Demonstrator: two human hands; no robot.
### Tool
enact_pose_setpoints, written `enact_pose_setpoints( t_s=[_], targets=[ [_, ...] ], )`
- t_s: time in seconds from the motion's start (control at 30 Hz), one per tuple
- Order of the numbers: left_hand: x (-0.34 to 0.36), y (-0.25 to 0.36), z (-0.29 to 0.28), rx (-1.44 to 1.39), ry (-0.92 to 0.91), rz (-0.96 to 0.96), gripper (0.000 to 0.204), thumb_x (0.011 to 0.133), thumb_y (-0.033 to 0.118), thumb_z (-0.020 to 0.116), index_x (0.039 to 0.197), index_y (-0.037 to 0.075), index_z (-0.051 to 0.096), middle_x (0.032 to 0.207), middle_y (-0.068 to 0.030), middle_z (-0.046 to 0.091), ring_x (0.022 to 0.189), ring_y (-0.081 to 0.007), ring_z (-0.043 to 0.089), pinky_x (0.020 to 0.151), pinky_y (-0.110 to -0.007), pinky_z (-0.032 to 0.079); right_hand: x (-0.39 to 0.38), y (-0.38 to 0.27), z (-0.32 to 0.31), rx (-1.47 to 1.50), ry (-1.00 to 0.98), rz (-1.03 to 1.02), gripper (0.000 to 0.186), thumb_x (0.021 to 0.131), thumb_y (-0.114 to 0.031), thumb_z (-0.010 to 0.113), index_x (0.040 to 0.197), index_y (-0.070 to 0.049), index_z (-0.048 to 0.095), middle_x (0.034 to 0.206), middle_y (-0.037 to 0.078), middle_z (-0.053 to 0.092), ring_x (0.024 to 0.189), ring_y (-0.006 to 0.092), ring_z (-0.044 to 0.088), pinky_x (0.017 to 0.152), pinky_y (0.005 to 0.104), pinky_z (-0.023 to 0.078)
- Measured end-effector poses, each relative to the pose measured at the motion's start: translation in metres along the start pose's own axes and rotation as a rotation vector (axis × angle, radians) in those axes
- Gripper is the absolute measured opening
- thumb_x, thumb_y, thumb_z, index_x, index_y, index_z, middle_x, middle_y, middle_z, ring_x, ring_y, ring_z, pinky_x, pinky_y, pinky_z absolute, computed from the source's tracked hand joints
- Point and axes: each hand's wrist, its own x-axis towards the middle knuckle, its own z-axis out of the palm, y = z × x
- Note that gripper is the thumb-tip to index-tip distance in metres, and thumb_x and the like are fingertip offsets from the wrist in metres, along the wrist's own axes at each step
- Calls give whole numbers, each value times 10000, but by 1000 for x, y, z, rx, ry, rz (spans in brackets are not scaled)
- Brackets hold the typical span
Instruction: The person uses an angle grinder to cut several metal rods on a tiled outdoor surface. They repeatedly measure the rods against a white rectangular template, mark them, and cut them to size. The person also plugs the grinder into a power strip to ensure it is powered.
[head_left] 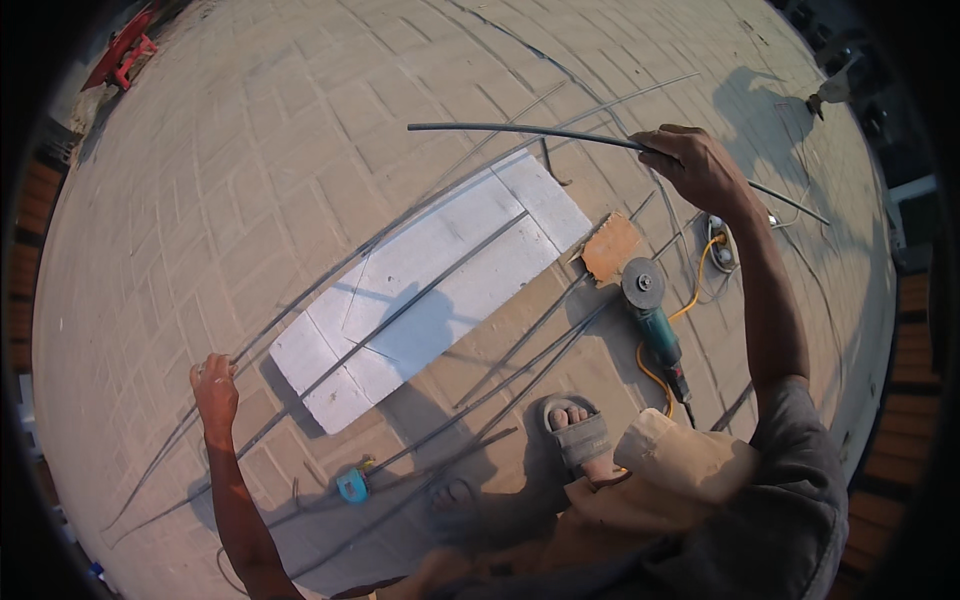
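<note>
In the head view, the bar [560,132] lies inside the curled right hand [700,165], fingers wrapped round it right of its middle. It runs left to right past the slab's [435,228] far corner, well apart from the left hand [215,395], whose fingers bend at a long rod [370,247]; I can't tell whether they grip. The bar looks thin, dark, slightly bowed.
</note>
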Motion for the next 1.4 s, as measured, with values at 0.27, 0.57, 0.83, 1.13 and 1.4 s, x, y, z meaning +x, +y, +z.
enact_pose_setpoints(
  t_s=[0.27,0.57,0.83,1.13,1.4],
  targets=[
    [-5,2,16,-46,-223,96,121,932,123,628,1023,63,681,1023,-107,660,943,-323,639,951,-484,407,-7,23,14,-83,134,-185,224,939,-62,644,1154,-43,705,959,114,698,813,265,690,666,411,536],
    [51,47,-25,-302,-327,-240,281,991,159,591,1237,31,630,1270,-157,613,1191,-364,574,1065,-472,396,51,103,118,-213,146,-401,130,899,-101,581,1002,-87,658,889,95,618,881,290,686,710,406,574],
    [176,237,-93,-508,-24,177,403,994,282,620,1295,15,621,1323,-165,605,1242,-373,538,1105,-459,378,79,139,171,-340,166,-481,103,882,-137,585,960,-91,634,906,64,617,941,257,652,711,403,589],
    [255,417,-66,-389,193,430,471,953,363,653,1304,49,633,1267,-103,671,1203,-267,606,1118,-565,337,95,181,187,-217,107,-495,90,876,-125,575,924,-63,619,813,109,659,815,326,696,679,436,567],
    [295,483,-24,-316,69,432,309,967,245,617,1170,33,714,1002,-114,755,963,-256,704,1148,-575,306,100,208,187,-188,93,-509,101,887,-151,582,923,-73,635,818,118,685,810,349,702,660,462,557]
  ],
)
